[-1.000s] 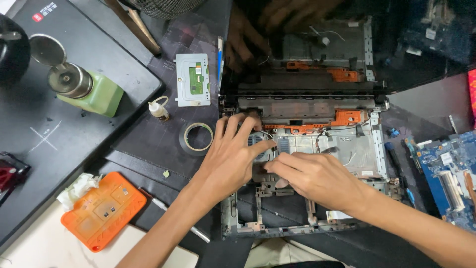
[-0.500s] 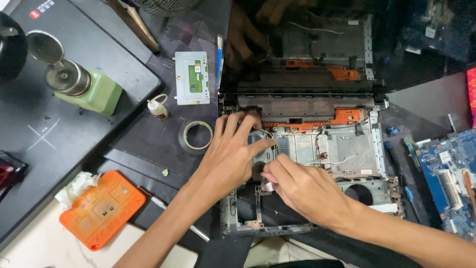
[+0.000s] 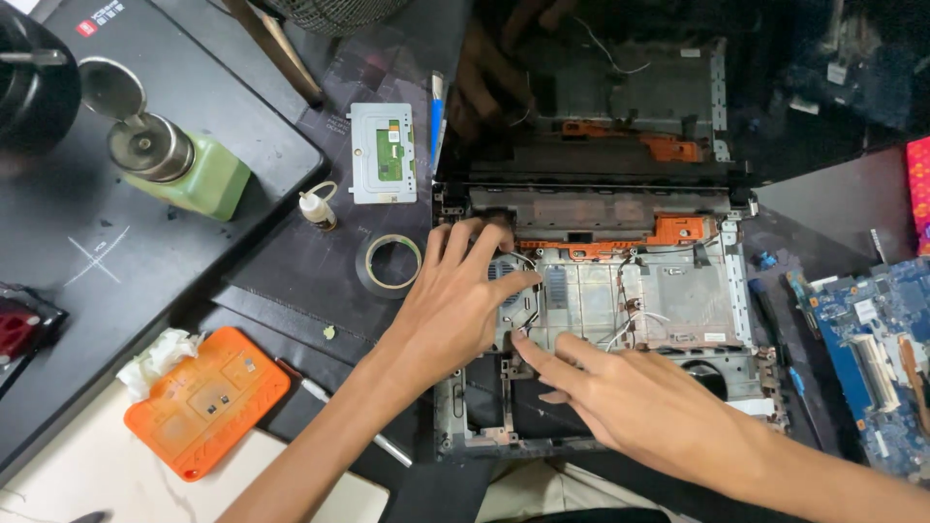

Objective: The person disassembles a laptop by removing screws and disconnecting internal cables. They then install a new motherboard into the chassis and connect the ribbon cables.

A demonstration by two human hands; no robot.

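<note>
An opened laptop base (image 3: pixel 678 291) lies in front of me, its metal frame, orange strips and thin wires bare. My left hand (image 3: pixel 455 300) rests flat on its left side with fingers spread over the round fan area (image 3: pixel 518 291). My right hand (image 3: pixel 630 397) reaches in from the lower right, fingers stretched toward a small part just below the fan; the fingertips hide it. The glossy dark screen (image 3: pixel 620 87) behind mirrors the frame and the hands.
On the dark mat to the left lie a roll of tape (image 3: pixel 392 261), a small glue bottle (image 3: pixel 315 208), a touchpad board (image 3: pixel 383 152), a green bottle (image 3: pixel 184 165) and an orange case (image 3: pixel 208 397). A blue circuit board (image 3: pixel 872 358) sits at the right.
My right hand has slid down and to the right, off the frame's middle, and its fingers have stretched out. My left hand has stayed on the fan area.
</note>
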